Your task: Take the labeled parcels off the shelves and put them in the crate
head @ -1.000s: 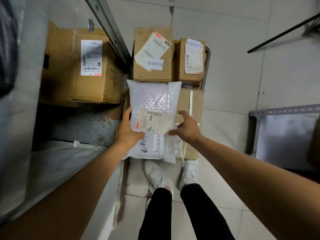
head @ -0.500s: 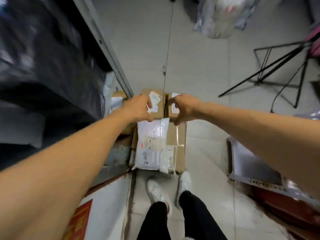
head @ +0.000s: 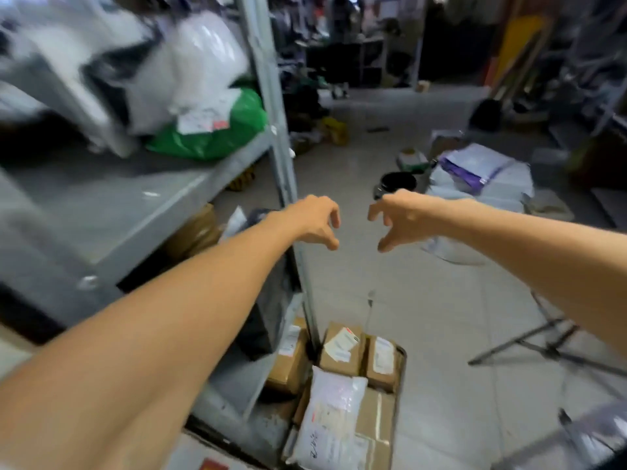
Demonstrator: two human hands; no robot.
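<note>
Both my hands hang in mid-air at chest height, holding nothing. My left hand (head: 317, 220) and my right hand (head: 395, 217) face each other with fingers loosely curled. Far below them on the floor stands the crate (head: 402, 374), filled with labeled cardboard boxes (head: 342, 351). A white bubble mailer (head: 330, 418) with a label lies on top of them. On the metal shelf (head: 142, 212) to my left sit a green bag (head: 217, 137) with a white label and blurred white parcels (head: 190, 66).
A shelf upright (head: 271, 106) rises just left of my left hand. A brown box (head: 288, 357) stands on the lowest shelf beside the crate. Grey mailers (head: 481, 178) are piled on the floor at right. A black folding stand (head: 543, 347) stands right of the crate.
My hands let go of the bubble mailer, which now lies in the crate. Both hands rose empty, and my view swung up from the crate toward the shelves and the room.
</note>
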